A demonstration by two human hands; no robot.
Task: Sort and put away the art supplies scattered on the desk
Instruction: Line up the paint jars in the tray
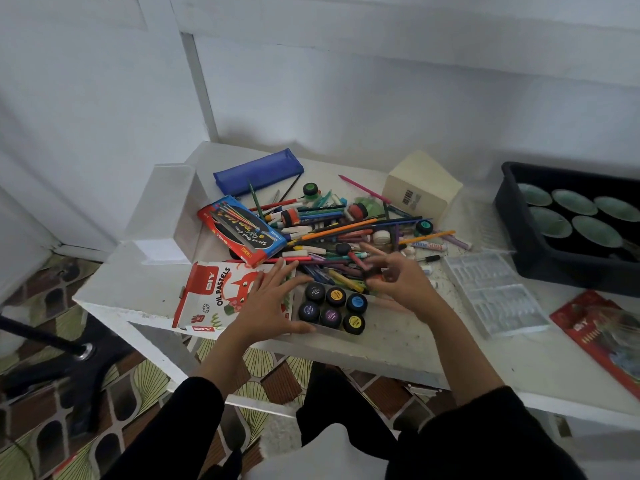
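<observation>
Mixed pile (346,233) of pencils, markers and crayons lies mid desk (398,344). Left hand (273,299): fingers spread flat on box (214,296) printed "DIY OIL PASTELS". Right hand (398,278) over pile, blurred; fingers possibly pinching something, cannot tell.

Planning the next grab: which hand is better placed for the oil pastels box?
Left, probably: the left hand rests on the oil pastels box; the right hand is over the pen pile.

Pastel box (211,299) lies left of 6 paint pots (332,306).
</observation>
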